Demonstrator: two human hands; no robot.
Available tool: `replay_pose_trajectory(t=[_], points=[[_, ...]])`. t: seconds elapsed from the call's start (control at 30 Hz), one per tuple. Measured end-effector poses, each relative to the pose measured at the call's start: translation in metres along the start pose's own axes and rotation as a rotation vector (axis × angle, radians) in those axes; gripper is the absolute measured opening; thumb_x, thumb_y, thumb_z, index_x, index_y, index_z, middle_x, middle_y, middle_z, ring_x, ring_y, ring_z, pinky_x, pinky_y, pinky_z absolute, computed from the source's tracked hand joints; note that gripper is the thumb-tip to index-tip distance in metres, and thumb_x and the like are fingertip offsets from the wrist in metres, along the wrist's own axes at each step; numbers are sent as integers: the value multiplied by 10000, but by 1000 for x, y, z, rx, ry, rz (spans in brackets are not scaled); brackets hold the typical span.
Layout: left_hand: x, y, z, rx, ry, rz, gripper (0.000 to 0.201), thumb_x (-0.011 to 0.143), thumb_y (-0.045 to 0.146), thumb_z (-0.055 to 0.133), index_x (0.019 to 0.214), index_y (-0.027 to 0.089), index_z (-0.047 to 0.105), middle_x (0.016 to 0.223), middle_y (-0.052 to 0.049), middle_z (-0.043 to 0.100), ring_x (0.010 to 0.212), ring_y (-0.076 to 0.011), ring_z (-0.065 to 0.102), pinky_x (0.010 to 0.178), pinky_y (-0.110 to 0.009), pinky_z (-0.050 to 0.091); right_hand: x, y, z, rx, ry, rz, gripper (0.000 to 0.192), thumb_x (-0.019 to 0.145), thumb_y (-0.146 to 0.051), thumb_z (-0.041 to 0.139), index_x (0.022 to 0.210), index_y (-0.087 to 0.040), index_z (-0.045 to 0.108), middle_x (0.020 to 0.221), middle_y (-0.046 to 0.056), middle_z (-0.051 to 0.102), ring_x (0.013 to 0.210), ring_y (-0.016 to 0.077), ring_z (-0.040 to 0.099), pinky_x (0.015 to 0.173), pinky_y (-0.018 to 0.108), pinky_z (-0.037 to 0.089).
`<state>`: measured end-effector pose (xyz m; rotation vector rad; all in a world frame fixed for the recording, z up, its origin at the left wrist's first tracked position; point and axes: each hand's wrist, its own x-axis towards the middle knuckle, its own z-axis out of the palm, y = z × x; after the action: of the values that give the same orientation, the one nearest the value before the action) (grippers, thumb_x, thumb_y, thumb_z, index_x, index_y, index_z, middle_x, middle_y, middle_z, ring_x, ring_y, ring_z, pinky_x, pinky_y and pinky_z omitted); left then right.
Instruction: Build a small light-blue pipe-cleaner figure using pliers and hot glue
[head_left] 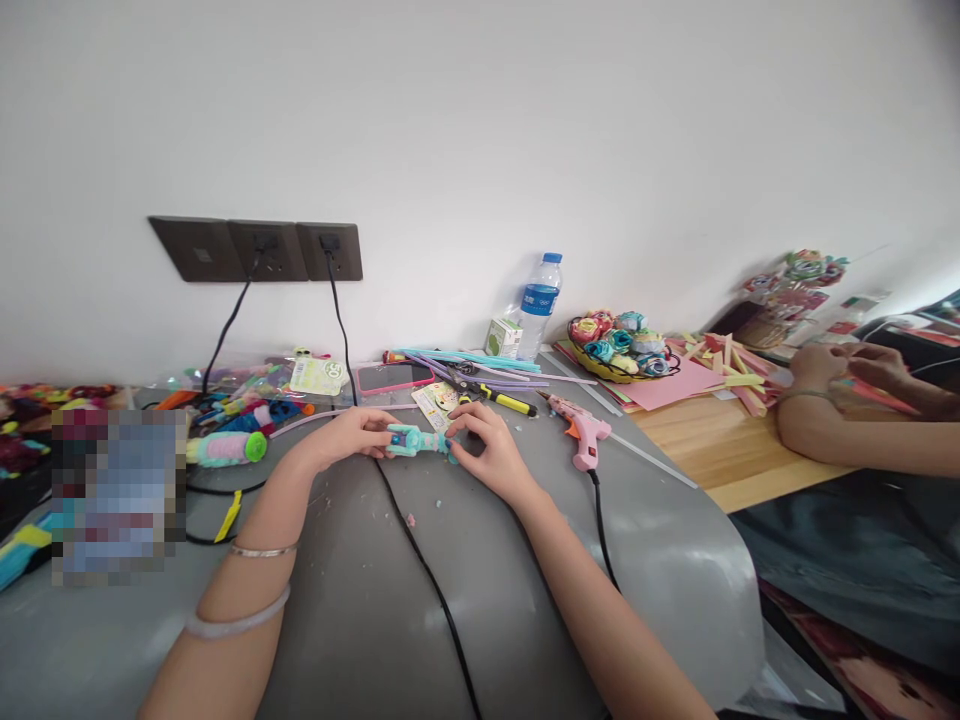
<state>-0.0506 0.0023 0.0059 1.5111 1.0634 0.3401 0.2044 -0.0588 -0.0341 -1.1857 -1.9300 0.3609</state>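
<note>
Between my hands, just above the grey table (360, 620), is a small light-blue fuzzy figure (420, 441) that looks made of pipe cleaners. My left hand (358, 434) pinches its left end, where a darker blue bit shows. At the right end, the fingertips of my right hand (484, 448) close on the figure. Behind them lie yellow-and-black pliers (510, 402), a round-faced card (437, 403) and a phone with a pink edge (394, 377). A pink hot glue gun (589, 435) rests to the right of my right hand.
Black cables (424, 570) cross the table. Purple and blue pipe cleaners (487, 362) lie by the wall near a water bottle (538, 305). A basket of paper flowers (622, 350) stands at right. Another person's hands (847, 365) work over the wooden table (697, 445).
</note>
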Motion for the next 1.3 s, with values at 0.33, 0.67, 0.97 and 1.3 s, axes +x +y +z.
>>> replay_pose_trajectory(t=[0.33, 0.67, 0.97, 1.3], points=[[-2, 5, 1, -1, -1, -7, 474, 710, 440, 784, 1074, 146, 708, 871, -50, 711, 784, -184, 661, 759, -306, 524, 0, -1, -1, 7, 1, 16, 145, 839, -152, 613, 943, -253, 625, 1132, 59, 661, 1034, 246, 608, 866, 386, 436], [-1, 1, 1, -3, -4, 4, 494, 703, 452, 790, 1081, 145, 708, 885, -58, 717, 782, -186, 666, 762, -311, 526, 1, -5, -1, -67, -50, 27, 164, 815, -130, 623, 929, -247, 621, 1140, 52, 664, 1056, 258, 601, 880, 399, 399], [0, 1, 0, -8, -9, 10, 494, 698, 460, 795, 1075, 151, 711, 880, -57, 720, 789, -189, 670, 759, -312, 526, 0, -6, -4, -2, -27, 28, 206, 809, -120, 603, 971, -246, 583, 1130, 49, 658, 1027, 240, 612, 848, 376, 404], [-2, 3, 1, -4, -7, 7, 510, 684, 481, 797, 1061, 149, 706, 862, -55, 717, 786, -194, 671, 757, -317, 525, 0, -9, -3, -97, -63, 23, 151, 815, -121, 599, 901, -245, 609, 1139, 49, 665, 1036, 248, 601, 860, 378, 389]])
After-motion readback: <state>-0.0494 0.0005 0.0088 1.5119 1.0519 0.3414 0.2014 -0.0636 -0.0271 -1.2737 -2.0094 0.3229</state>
